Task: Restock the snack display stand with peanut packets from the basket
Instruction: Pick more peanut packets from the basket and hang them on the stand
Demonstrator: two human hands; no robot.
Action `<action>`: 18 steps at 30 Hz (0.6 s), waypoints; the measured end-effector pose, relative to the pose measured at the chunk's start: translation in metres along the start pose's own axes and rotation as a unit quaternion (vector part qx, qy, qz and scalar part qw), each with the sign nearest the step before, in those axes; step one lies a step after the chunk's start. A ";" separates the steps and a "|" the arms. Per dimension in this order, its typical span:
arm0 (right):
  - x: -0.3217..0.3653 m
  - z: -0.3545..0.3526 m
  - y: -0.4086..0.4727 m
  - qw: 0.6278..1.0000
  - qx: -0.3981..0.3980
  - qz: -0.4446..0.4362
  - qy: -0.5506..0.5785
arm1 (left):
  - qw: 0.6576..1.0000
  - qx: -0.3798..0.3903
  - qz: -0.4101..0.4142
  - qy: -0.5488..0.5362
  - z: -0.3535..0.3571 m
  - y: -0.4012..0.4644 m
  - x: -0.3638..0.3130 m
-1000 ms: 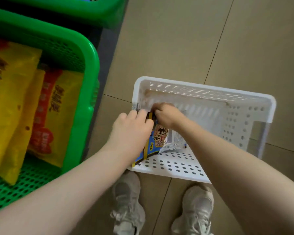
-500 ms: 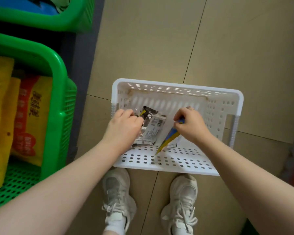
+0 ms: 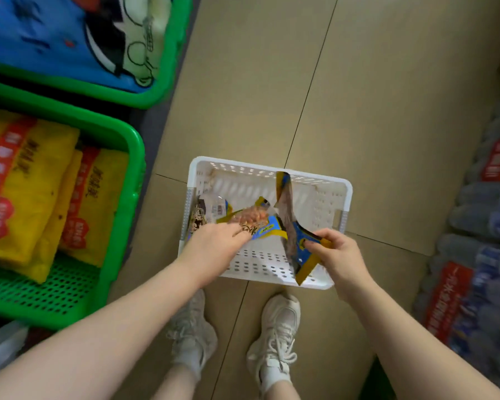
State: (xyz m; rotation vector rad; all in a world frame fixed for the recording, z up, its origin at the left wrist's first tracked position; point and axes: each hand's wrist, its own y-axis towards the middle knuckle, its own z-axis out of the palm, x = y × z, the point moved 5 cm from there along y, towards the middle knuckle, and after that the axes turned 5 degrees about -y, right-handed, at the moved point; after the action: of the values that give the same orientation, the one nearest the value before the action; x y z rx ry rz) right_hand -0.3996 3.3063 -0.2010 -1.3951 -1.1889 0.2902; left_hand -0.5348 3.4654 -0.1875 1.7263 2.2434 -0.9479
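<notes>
Over the basket [image 3: 345,197], the right hand [image 3: 339,254] pinched one packet [image 3: 293,226] edge-up, and the left hand [image 3: 214,249] gripped another packet [image 3: 250,219].

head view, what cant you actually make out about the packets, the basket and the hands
- Left hand: in the head view its fingertips are blurred, so its grip on the packets is unclear.
- Packet count: they overlap in the white basket and blur.
- Packet print: too blurred to read.
- Right hand: it pinches one packet, seen nearly edge-on, so its face is hidden.
- Green bins: cut off by the left edge.
</notes>
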 end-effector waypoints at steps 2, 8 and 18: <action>0.037 -0.022 -0.029 0.999 -0.007 -0.033 -0.026 | 0.997 -0.014 0.054 0.050 -0.037 -0.020 -0.016; 0.156 -0.047 -0.146 0.979 0.027 -0.147 -0.135 | 0.980 -0.167 0.040 0.104 -0.192 -0.112 -0.078; 0.254 -0.018 -0.337 0.911 0.101 -0.304 -0.259 | 0.978 -0.161 -0.099 0.087 -0.339 -0.264 -0.172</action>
State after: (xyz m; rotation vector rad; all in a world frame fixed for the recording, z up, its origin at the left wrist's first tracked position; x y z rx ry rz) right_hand -0.4309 3.4083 0.2080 -0.7204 -1.9062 0.3354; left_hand -0.6363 3.4811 0.2639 1.5157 2.5466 -0.4418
